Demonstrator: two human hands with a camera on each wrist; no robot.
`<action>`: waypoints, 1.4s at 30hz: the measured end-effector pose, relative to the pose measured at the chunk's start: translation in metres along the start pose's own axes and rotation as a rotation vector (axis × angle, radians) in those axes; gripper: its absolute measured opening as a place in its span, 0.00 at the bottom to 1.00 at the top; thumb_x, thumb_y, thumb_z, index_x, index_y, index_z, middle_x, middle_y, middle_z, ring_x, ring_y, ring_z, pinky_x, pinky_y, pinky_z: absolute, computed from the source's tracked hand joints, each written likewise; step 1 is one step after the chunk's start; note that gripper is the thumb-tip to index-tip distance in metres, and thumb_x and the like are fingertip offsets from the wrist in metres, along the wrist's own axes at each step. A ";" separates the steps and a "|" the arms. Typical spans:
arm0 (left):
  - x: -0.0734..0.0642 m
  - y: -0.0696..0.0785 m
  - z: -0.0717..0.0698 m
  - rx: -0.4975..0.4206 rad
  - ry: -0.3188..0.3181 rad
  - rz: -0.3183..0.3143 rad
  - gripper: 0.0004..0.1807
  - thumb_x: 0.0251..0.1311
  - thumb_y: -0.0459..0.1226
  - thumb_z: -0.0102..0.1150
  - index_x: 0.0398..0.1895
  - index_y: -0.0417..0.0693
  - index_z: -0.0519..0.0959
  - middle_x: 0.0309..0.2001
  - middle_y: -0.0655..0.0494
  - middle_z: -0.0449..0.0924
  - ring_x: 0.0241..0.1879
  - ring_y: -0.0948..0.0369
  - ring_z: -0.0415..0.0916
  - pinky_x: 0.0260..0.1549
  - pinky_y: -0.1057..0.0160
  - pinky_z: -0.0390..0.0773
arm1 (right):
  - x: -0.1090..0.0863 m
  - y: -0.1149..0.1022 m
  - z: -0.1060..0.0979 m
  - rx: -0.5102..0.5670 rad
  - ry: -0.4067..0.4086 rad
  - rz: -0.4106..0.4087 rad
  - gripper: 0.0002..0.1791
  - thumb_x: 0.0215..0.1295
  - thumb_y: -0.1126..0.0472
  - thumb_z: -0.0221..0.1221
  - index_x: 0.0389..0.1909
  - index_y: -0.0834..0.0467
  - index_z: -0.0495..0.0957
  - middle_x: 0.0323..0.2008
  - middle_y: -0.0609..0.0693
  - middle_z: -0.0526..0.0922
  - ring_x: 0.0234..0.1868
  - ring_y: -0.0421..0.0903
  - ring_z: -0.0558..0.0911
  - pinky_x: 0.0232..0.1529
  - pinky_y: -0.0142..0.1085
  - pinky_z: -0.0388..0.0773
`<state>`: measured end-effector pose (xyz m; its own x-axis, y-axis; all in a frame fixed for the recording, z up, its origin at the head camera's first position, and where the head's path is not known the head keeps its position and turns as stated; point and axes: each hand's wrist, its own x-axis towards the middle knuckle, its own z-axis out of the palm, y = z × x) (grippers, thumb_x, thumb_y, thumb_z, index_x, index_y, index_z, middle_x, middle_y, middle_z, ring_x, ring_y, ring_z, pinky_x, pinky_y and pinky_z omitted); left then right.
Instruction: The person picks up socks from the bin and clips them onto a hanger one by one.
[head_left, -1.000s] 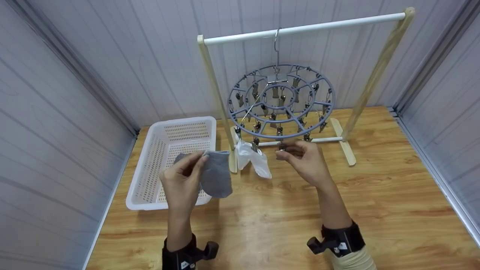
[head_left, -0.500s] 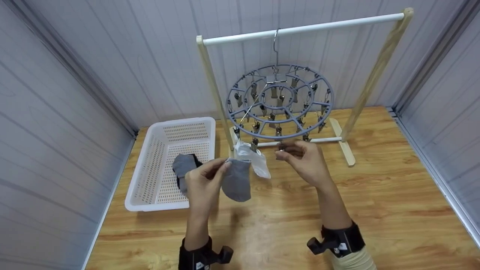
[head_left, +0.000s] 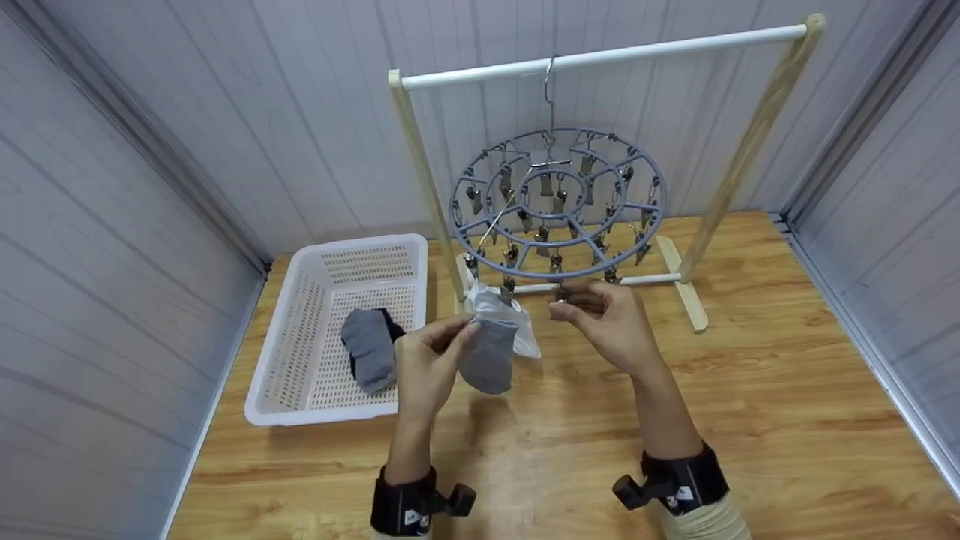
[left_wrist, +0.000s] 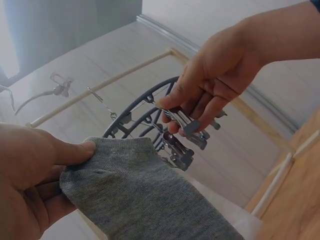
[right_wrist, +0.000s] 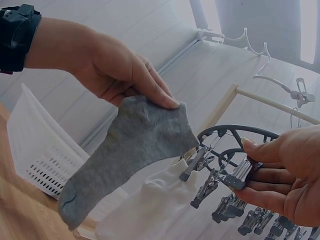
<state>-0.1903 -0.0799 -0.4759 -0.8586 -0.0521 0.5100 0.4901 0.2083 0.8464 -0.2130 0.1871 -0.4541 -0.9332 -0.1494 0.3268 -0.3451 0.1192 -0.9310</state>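
Observation:
My left hand [head_left: 431, 367] pinches a grey ankle sock [right_wrist: 135, 145] by its cuff between thumb and fingers, so the toe hangs down. Just to the right, my right hand [head_left: 611, 322] holds a metal clip [left_wrist: 182, 120] between thumb and fingers at the front rim of the round drying hanger [head_left: 559, 274]. The sock's cuff is a short way left of that clip, apart from it. A white sock [head_left: 526, 337] hangs from clips at the hanger's front left, partly behind the grey sock in the head view.
A white slotted basket [head_left: 262, 375] on the wooden tabletop [head_left: 555, 465] holds more grey and black socks [head_left: 369, 349]. The hanger hooks over the white bar [head_left: 615, 58] of a wooden-legged stand. Several other clips dangle around its rings. Panelled walls enclose the back and sides.
My left hand has carried the grey sock rightward from over the basket, close to the white sock, uncovering the socks in the basket. The right hand has stayed at its clip.

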 end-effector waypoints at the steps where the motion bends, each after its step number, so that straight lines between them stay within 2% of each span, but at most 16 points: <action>1: 0.000 -0.002 0.001 -0.015 -0.005 -0.002 0.08 0.65 0.35 0.74 0.43 0.41 0.92 0.37 0.52 0.92 0.30 0.56 0.89 0.32 0.63 0.88 | 0.000 0.000 0.000 0.002 0.001 0.001 0.16 0.70 0.70 0.68 0.55 0.70 0.83 0.45 0.61 0.90 0.43 0.50 0.91 0.47 0.43 0.88; 7: 0.000 -0.010 0.005 -0.079 -0.031 -0.025 0.08 0.65 0.33 0.73 0.44 0.39 0.91 0.37 0.49 0.92 0.31 0.53 0.89 0.33 0.60 0.89 | 0.001 0.000 0.002 0.028 0.007 -0.009 0.15 0.70 0.72 0.67 0.55 0.70 0.83 0.46 0.63 0.89 0.43 0.51 0.91 0.48 0.43 0.88; 12: -0.001 -0.013 0.007 -0.091 -0.048 -0.051 0.08 0.67 0.34 0.73 0.44 0.40 0.91 0.38 0.49 0.92 0.32 0.54 0.89 0.34 0.60 0.89 | 0.000 0.001 0.002 0.029 0.017 -0.015 0.15 0.68 0.70 0.70 0.53 0.72 0.83 0.45 0.64 0.89 0.43 0.51 0.91 0.48 0.43 0.88; 16: -0.001 -0.015 0.009 -0.087 -0.038 -0.065 0.08 0.66 0.35 0.74 0.44 0.41 0.91 0.38 0.50 0.92 0.32 0.56 0.89 0.34 0.60 0.89 | -0.001 0.001 0.004 0.018 0.019 -0.008 0.15 0.66 0.66 0.72 0.49 0.70 0.84 0.44 0.61 0.90 0.43 0.50 0.91 0.48 0.42 0.88; 21: -0.002 -0.017 0.015 -0.103 -0.056 -0.068 0.07 0.66 0.33 0.73 0.43 0.40 0.91 0.38 0.51 0.92 0.32 0.57 0.88 0.34 0.61 0.88 | -0.002 0.001 0.007 0.029 0.014 -0.002 0.15 0.66 0.66 0.72 0.47 0.71 0.83 0.44 0.65 0.89 0.44 0.51 0.91 0.49 0.41 0.88; 27: -0.003 -0.019 0.021 -0.099 -0.070 -0.072 0.06 0.65 0.33 0.73 0.43 0.39 0.91 0.38 0.51 0.92 0.32 0.58 0.88 0.34 0.63 0.88 | -0.002 0.001 0.011 0.056 0.024 0.006 0.17 0.65 0.67 0.73 0.47 0.73 0.82 0.45 0.68 0.88 0.44 0.52 0.91 0.49 0.42 0.88; 34: -0.003 -0.020 0.026 -0.155 -0.089 -0.071 0.06 0.66 0.33 0.72 0.43 0.38 0.91 0.37 0.49 0.91 0.32 0.55 0.88 0.34 0.60 0.88 | -0.002 0.001 0.014 0.060 0.018 -0.002 0.13 0.65 0.67 0.73 0.46 0.70 0.84 0.43 0.60 0.90 0.43 0.53 0.91 0.47 0.44 0.88; 42: -0.004 -0.021 0.029 -0.215 -0.115 -0.086 0.07 0.67 0.32 0.72 0.44 0.38 0.90 0.40 0.50 0.91 0.35 0.54 0.88 0.37 0.57 0.89 | -0.002 0.001 0.018 0.118 0.020 -0.037 0.09 0.67 0.73 0.69 0.45 0.72 0.82 0.41 0.64 0.89 0.39 0.53 0.91 0.45 0.45 0.88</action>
<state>-0.2013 -0.0560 -0.5000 -0.9040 0.0537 0.4241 0.4245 -0.0055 0.9054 -0.2099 0.1701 -0.4590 -0.9223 -0.1316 0.3635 -0.3664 -0.0022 -0.9304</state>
